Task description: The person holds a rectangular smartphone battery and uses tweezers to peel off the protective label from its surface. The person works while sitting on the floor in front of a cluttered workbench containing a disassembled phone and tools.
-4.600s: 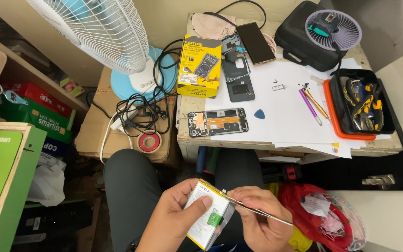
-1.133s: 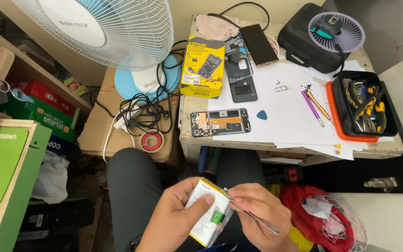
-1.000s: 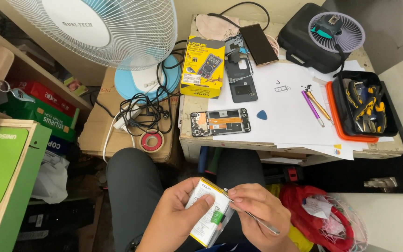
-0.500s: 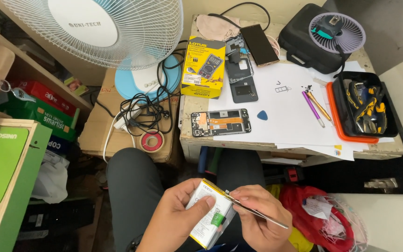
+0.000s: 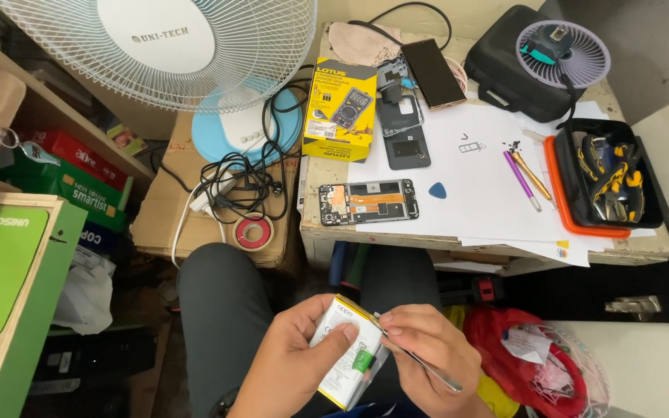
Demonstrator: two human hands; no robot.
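Low in the head view, over my lap, my left hand (image 5: 292,368) grips a flat white phone battery (image 5: 344,360) with a small green label, thumb pressed on its face. My right hand (image 5: 427,364) pinches thin metal tweezers (image 5: 426,366), their shaft lying along the battery's right edge and the tip pointing down to the right. On the small table above lies an opened phone body (image 5: 368,201) with its circuit boards exposed, next to a blue pick (image 5: 437,190).
The table (image 5: 396,240) holds white paper, a yellow multimeter box (image 5: 340,108), a dark phone back cover (image 5: 402,131), a phone (image 5: 433,62), two pens (image 5: 526,176), an orange-rimmed tool tray (image 5: 602,182) and a small fan (image 5: 563,53). A standing fan (image 5: 172,46), cables and tape roll (image 5: 255,231) sit left.
The view has drifted so the standing fan shows more. My hands stay over my lap on the battery; the tweezers shift slightly along its right edge.
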